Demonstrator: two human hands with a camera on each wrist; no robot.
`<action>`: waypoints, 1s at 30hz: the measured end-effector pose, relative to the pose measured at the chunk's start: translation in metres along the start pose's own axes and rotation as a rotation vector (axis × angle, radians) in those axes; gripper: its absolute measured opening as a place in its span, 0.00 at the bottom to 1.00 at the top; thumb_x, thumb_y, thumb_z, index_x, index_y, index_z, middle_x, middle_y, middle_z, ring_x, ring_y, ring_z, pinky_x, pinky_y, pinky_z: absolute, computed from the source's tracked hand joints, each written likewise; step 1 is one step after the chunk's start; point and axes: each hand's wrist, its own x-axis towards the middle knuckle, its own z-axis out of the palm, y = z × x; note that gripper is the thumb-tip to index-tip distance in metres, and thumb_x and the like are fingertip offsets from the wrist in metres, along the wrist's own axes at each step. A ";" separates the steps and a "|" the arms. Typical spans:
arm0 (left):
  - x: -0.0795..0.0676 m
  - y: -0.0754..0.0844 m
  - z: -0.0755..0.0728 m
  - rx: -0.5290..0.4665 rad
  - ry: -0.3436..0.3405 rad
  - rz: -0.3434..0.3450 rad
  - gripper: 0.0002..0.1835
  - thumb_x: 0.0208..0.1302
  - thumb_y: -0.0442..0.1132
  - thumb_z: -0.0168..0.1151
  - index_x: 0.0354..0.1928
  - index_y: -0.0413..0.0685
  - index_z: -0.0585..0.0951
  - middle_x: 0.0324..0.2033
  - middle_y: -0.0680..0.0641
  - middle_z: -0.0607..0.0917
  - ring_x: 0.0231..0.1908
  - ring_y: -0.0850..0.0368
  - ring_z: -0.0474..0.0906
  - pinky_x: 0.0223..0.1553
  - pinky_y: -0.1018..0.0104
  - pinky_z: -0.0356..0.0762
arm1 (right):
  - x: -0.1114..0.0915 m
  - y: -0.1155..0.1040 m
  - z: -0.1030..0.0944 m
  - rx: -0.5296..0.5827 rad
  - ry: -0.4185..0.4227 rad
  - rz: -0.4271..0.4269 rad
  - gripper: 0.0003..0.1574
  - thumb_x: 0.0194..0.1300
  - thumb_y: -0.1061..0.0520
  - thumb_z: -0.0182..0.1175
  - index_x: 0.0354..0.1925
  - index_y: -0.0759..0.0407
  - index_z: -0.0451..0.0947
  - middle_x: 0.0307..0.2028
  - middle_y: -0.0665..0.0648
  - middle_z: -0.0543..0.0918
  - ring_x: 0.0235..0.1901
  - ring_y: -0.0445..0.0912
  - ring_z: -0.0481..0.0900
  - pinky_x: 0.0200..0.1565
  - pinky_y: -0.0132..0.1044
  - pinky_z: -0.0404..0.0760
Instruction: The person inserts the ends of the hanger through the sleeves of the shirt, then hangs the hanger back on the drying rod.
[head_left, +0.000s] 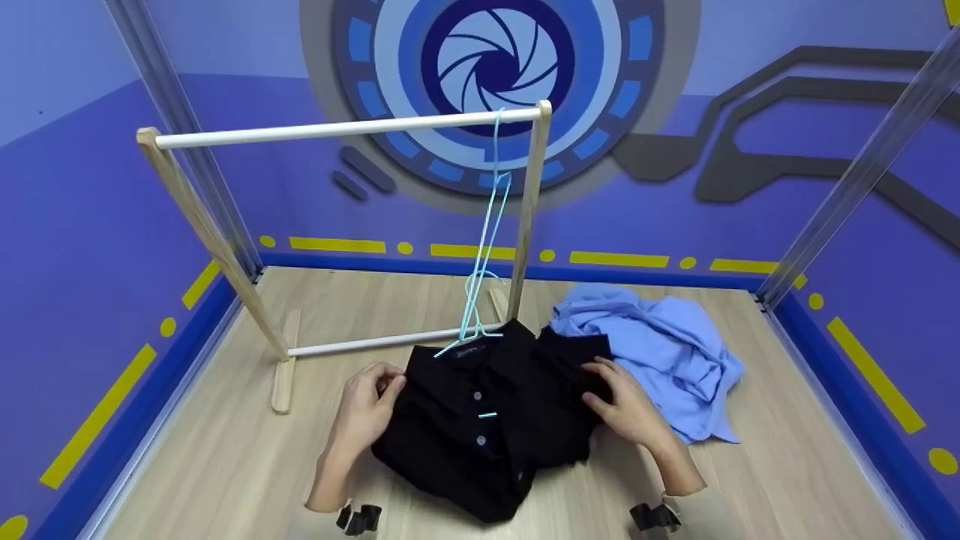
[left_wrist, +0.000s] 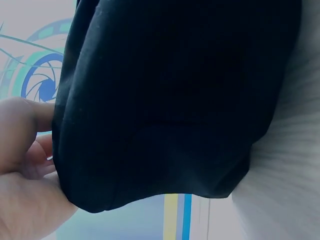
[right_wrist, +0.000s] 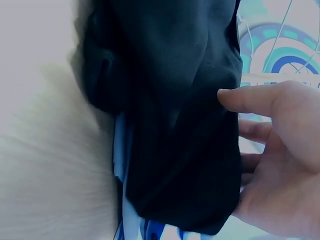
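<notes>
A black button-up shirt lies collar away from me on the wooden surface. A light-blue hanger shows at its collar, and a short light-blue bit shows in the front opening between the buttons. My left hand pinches the shirt's left shoulder edge between thumb and fingers; dark cloth fills the left wrist view. On the other side my right hand holds the sleeve side. In the right wrist view a fingertip lies on the front of the cloth, with other fingers partly hidden behind its edge.
A rack with a white top rail and wooden legs stands behind the shirt. Another light-blue hanger hangs near the rail's right end. A crumpled blue garment lies at the right, beside the shirt. Patterned walls enclose the surface.
</notes>
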 end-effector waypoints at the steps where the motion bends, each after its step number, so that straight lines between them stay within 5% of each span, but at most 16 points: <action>1: 0.000 0.000 -0.001 0.001 0.003 -0.006 0.03 0.69 0.31 0.66 0.36 0.40 0.85 0.27 0.53 0.79 0.29 0.59 0.73 0.32 0.66 0.71 | 0.000 0.001 0.000 -0.001 -0.004 0.003 0.27 0.66 0.66 0.68 0.62 0.69 0.76 0.65 0.75 0.72 0.67 0.70 0.66 0.66 0.65 0.62; 15: -0.005 0.002 -0.020 0.015 0.024 -0.144 0.03 0.70 0.28 0.64 0.40 0.37 0.85 0.30 0.50 0.81 0.31 0.57 0.73 0.34 0.65 0.72 | -0.001 0.008 0.001 -0.013 -0.002 0.067 0.32 0.63 0.66 0.70 0.64 0.70 0.74 0.71 0.76 0.64 0.70 0.70 0.61 0.67 0.65 0.61; 30: -0.007 0.015 -0.035 0.051 0.048 -0.220 0.05 0.73 0.30 0.61 0.43 0.37 0.84 0.33 0.47 0.81 0.34 0.55 0.75 0.38 0.60 0.73 | -0.003 0.000 0.005 -0.019 0.022 -0.008 0.30 0.62 0.67 0.71 0.61 0.67 0.76 0.64 0.73 0.74 0.65 0.67 0.70 0.64 0.62 0.67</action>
